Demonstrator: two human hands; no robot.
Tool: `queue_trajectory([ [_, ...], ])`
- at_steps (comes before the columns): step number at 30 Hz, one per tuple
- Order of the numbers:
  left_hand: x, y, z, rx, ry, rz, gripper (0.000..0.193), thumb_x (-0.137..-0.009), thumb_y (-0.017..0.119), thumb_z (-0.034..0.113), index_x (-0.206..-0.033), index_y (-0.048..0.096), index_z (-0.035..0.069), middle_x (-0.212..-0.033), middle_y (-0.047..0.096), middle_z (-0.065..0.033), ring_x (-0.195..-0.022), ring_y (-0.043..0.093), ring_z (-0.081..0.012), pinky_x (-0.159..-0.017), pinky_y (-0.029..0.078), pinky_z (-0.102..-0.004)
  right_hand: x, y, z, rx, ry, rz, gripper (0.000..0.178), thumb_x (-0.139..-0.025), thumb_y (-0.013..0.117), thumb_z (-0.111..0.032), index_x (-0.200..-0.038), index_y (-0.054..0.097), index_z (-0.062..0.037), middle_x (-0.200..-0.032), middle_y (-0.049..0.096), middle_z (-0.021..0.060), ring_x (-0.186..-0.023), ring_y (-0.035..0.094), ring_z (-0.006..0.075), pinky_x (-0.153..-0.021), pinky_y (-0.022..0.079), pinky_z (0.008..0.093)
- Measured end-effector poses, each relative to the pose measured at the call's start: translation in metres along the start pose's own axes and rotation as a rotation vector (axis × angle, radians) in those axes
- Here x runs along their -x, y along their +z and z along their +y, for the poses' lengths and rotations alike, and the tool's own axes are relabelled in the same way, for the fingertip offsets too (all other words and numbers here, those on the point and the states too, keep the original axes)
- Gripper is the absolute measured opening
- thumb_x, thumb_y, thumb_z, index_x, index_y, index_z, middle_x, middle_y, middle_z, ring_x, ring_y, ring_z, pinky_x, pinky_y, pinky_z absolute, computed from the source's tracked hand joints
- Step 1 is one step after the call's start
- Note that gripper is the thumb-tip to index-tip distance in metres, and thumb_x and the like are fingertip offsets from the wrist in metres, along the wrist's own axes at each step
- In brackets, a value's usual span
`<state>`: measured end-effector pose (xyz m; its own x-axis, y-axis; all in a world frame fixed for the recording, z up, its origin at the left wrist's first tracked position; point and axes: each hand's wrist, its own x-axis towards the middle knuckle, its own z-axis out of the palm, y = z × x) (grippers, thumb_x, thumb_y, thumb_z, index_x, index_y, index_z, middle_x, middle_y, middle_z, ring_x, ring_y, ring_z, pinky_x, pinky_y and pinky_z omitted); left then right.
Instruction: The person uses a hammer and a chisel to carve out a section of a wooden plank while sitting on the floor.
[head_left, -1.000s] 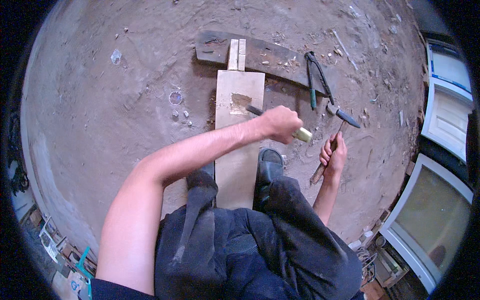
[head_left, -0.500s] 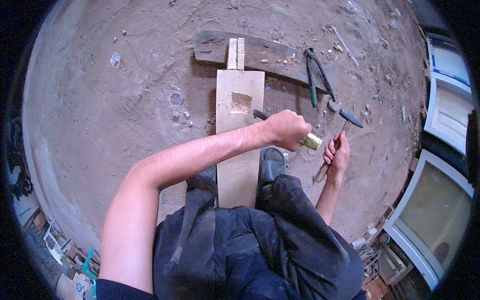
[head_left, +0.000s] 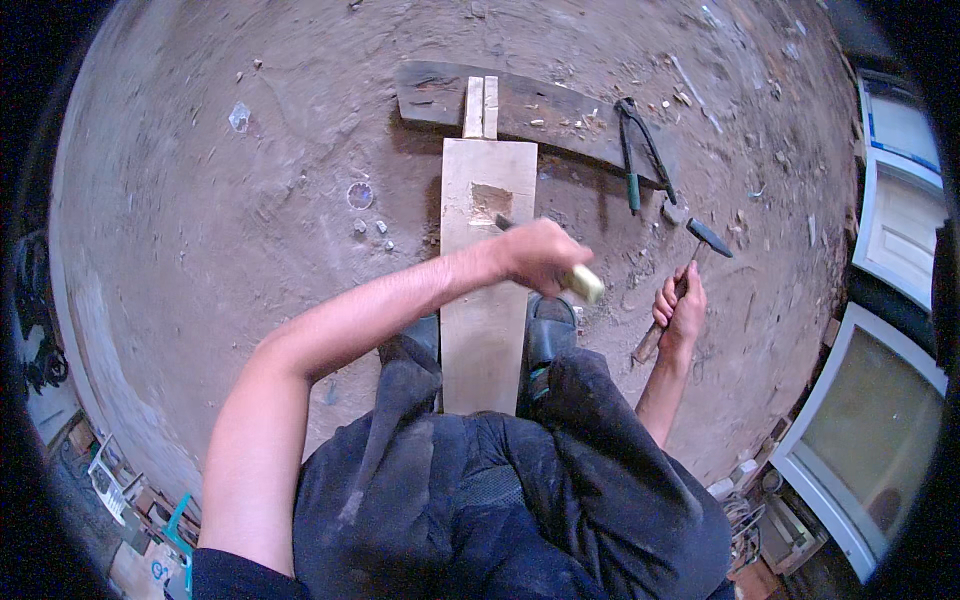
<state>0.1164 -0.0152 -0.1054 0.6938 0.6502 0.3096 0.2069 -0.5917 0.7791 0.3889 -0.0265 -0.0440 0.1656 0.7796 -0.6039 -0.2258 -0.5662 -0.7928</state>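
Observation:
A pale wooden board [head_left: 485, 340] runs away from me between my legs, with a rough rectangular recess [head_left: 490, 199] cut near its far end. My left hand [head_left: 545, 254] is closed round a chisel [head_left: 582, 284], whose yellowish handle sticks out to the right. The chisel's dark blade shows left of the fist, its tip at the near right edge of the recess; whether it touches the wood I cannot tell. Off to the right, my right hand [head_left: 681, 309] grips a hammer [head_left: 709, 238] by its wooden handle, head up and away from the chisel.
Beyond the board, a dark plank [head_left: 430, 93] lies across the dirt floor, wood chips scattered on it. Two pale wood strips [head_left: 482, 108] rest on this plank. Long-handled cutters [head_left: 645, 155] lie at its right end. White-framed panels [head_left: 860, 430] stand along the right side.
My left hand has brought the chisel left and down, its blade now at the recess's near edge. My right hand still holds the hammer off to the right. The view has shifted slightly.

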Motion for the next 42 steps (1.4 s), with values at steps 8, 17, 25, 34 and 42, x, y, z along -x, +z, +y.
queue_trajectory([
  [8,-0.009,-0.026,0.005,-0.303,-0.279,-0.369,0.020,-0.063,0.068,0.016,-0.077,0.057,0.006,-0.066,0.063,-0.0143,-0.066,0.065,-0.0361,-0.059,0.052,-0.0476,0.007,-0.009,-0.003,0.061,-0.018,0.005,0.031,-0.099,0.043,-0.041,-0.085,0.044,-0.0134,-0.051,0.032,-0.0022,-0.034,0.026,0.0071,-0.029,0.020,0.0237],
  [17,-0.006,-0.015,-0.021,-0.221,-0.273,-0.376,0.021,-0.067,0.067,0.015,-0.085,0.063,0.007,-0.076,0.066,-0.0183,-0.072,0.066,-0.0369,-0.063,0.053,-0.0475,0.005,-0.001,-0.008,0.070,-0.042,-0.048,0.032,-0.099,0.042,-0.042,-0.085,0.044,-0.0134,-0.050,0.032,-0.0025,-0.033,0.026,0.0066,-0.029,0.020,0.0235],
  [25,-0.034,-0.004,0.025,-0.157,-0.021,-0.204,0.027,-0.065,0.067,0.016,-0.086,0.057,0.004,-0.066,0.063,-0.0144,-0.067,0.065,-0.0378,-0.060,0.052,-0.0491,0.014,-0.008,-0.008,0.047,-0.047,0.037,0.032,-0.100,0.042,-0.040,-0.085,0.046,-0.0126,-0.050,0.030,-0.0040,-0.034,0.023,0.0056,-0.029,0.017,0.0221],
  [34,-0.002,-0.007,-0.004,-0.229,-0.168,-0.494,0.027,-0.064,0.068,0.015,-0.087,0.057,0.007,-0.069,0.065,-0.0149,-0.069,0.066,-0.0374,-0.059,0.053,-0.0473,0.017,-0.016,-0.010,0.087,-0.030,0.030,0.031,-0.099,0.042,-0.042,-0.085,0.044,-0.0142,-0.050,0.032,-0.0029,-0.034,0.025,0.0065,-0.029,0.019,0.0236],
  [42,0.003,-0.006,-0.030,-0.178,-0.371,-0.319,0.017,-0.070,0.065,0.017,-0.082,0.058,0.006,-0.074,0.065,-0.0173,-0.075,0.066,-0.0381,-0.064,0.052,-0.0498,0.010,-0.011,-0.010,0.036,-0.045,0.014,0.032,-0.099,0.042,-0.042,-0.085,0.044,-0.0138,-0.050,0.032,-0.0032,-0.034,0.026,0.0063,-0.029,0.019,0.0230],
])
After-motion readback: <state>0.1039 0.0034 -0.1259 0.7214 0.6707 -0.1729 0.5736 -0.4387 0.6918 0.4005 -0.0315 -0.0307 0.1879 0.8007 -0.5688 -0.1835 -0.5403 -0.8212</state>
